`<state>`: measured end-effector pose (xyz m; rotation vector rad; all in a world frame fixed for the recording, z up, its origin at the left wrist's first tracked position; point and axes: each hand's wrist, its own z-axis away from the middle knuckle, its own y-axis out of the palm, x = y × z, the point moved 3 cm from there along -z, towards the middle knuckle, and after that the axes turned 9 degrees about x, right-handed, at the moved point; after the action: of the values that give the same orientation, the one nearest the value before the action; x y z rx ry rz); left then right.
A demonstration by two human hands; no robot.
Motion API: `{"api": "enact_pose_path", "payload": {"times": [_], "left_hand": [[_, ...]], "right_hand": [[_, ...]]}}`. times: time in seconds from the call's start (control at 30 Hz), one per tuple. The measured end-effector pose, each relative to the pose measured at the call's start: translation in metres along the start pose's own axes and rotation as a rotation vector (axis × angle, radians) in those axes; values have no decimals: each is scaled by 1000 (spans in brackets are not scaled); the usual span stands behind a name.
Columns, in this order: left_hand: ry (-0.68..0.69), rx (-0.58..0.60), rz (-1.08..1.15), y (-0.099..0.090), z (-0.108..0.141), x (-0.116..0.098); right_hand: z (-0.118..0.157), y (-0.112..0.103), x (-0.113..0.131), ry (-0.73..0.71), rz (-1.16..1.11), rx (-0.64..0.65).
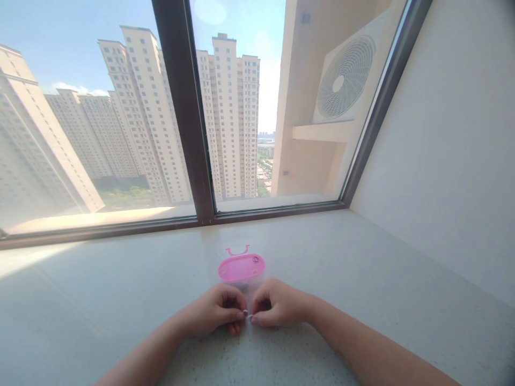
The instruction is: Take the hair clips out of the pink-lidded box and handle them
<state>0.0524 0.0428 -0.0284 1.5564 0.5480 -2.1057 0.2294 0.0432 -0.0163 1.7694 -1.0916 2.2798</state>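
My left hand and my right hand meet almost fingertip to fingertip over the sill, near the bottom middle of the view. Each pinches thumb against forefinger on a small, thin white loop. Whether this is one band or two separate pieces I cannot tell. Just beyond the fingers is an oval pink tray with a raised rim. A dark ring and a few small pale pieces lie in it. Something see-through with a dark patch shows at its near side, partly hidden by my hands.
A pink curved handle lies behind the tray on the pale speckled sill. A brown window frame borders the sill at the back, and a white wall rises on the right. Tall buildings stand outside the glass.
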Motion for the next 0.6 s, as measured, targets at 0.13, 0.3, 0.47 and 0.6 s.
{"api": "enact_pose_path", "payload": {"times": [0.13,0.3,0.47,0.6], "left_hand": [[16,3,7,-2,0,0],[38,-50,-12,-11,2,1],[38,-76,-29,-15,3,2],[33,-61,-31,-15,1,3]], "right_hand": [[-1,1,1,2,-4,-23],[-3,-2,2,-4,-11,-120],[-4,-3,-2,23,33,-112],[-4,-4,0,26,53,-112]]}}
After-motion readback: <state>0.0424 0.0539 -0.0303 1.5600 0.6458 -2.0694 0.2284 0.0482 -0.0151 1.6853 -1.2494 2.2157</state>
